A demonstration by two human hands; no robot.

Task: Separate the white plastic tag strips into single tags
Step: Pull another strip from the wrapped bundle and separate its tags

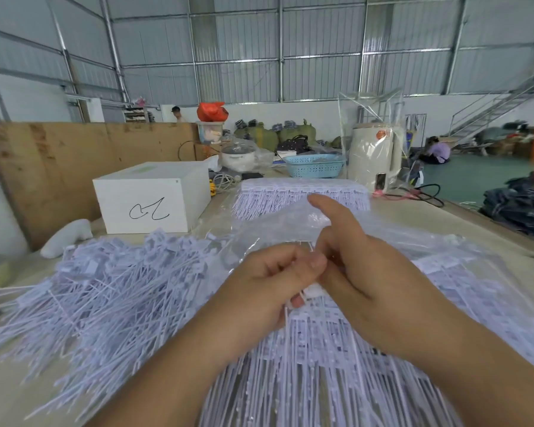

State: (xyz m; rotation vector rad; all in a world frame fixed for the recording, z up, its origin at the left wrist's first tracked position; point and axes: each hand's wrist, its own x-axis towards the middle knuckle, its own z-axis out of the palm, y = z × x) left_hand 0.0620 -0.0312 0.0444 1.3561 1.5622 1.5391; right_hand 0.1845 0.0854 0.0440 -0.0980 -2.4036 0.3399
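Mid-separation, frame centre: left hand [270,274] & right hand [356,265] both pinching white plastic tag strip [310,292]; next, snap one tag off w/ twist.

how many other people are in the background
2. One person stands behind the wooden board at back left; another person sits on the floor at back right. Others may be hidden behind the clutter.

- loose single tags [111,291] heap over the left of the desk [463,223], blocking a flat reach there.
- tag strips [327,349] cover the near middle and right.
- a white box [151,195] stands behind the heap.
- bare desk shows along the far right edge, beside the kettle [375,155].
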